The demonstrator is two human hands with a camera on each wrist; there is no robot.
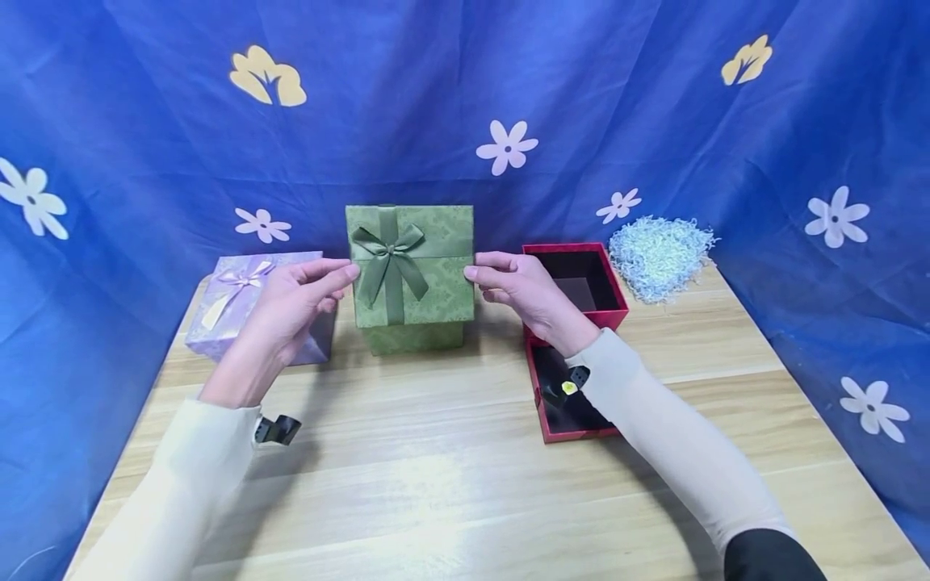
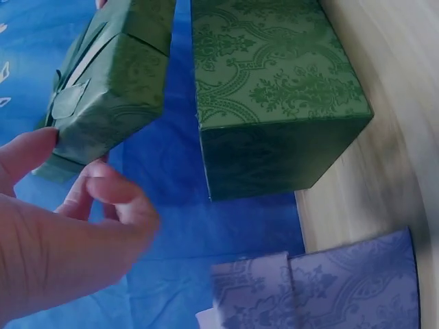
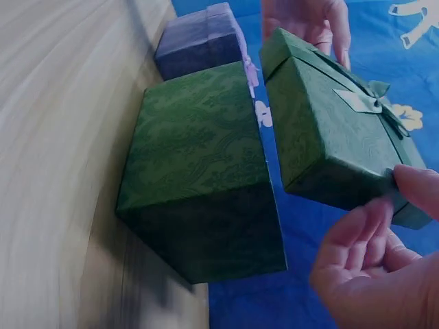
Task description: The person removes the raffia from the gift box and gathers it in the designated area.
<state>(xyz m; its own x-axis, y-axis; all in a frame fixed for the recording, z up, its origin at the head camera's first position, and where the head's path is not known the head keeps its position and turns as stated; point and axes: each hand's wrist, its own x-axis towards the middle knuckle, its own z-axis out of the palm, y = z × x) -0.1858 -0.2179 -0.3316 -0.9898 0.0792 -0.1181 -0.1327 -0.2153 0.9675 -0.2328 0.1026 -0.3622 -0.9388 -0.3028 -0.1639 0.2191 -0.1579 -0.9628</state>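
Both hands hold a green gift box lid (image 1: 443, 286) by its opposite sides. A dark green ribbon bow (image 1: 391, 252) is tied across its top. My left hand (image 1: 294, 303) pinches the left edge between thumb and fingers, and my right hand (image 1: 526, 294) pinches the right edge the same way. Below the lid stands the patterned green box base (image 2: 274, 68) on the table. In both wrist views a gap separates lid and base, with the lid raised and tilted above it. The inside of the base is hidden.
A lilac gift box (image 1: 211, 327) with a bow stands left, behind my left forearm. To the right are an open red box (image 1: 617, 319) with a dark inside and its upturned red lid (image 1: 541, 403). Pale blue shredded paper (image 1: 661, 254) lies at the back right, near the blue curtain (image 1: 436, 97).
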